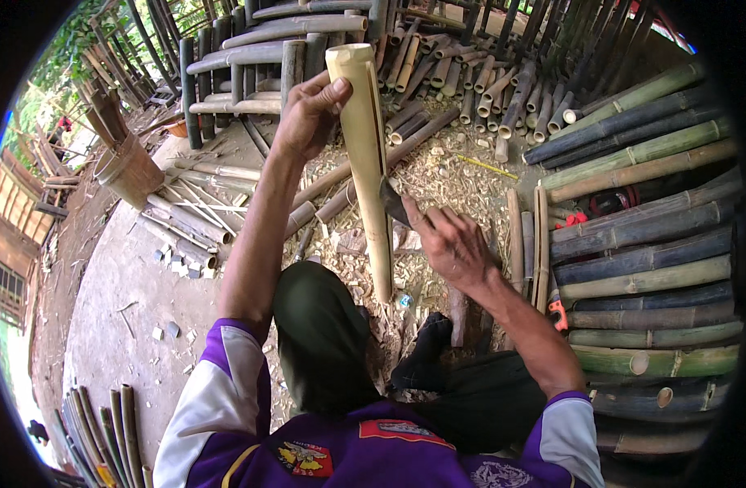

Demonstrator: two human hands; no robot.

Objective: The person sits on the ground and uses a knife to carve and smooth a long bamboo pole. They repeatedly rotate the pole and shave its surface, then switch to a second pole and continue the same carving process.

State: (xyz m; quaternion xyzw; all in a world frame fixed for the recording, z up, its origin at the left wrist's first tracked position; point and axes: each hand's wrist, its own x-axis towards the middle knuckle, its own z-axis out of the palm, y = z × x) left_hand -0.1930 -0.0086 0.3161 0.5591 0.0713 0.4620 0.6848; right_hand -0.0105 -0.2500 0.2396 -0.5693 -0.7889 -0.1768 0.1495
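My left hand [314, 114] grips the upper end of a split bamboo piece [361, 146], thumb on its near face. The pale piece stands almost upright before me, its narrow lower end down among the shavings. My right hand [450, 242] is closed round a knife, with the forefinger stretched along it. The dark knife blade [394, 202] lies against the right edge of the bamboo, about midway down. My fingers hide the knife's handle.
Bamboo shavings [446, 175] litter the ground. A bench of bamboo poles [649, 276] runs along my right, with an orange-handled tool [557, 313] beside it. Cut bamboo lengths [511, 98] are heaped at the back. A bucket [129, 171] stands at the far left.
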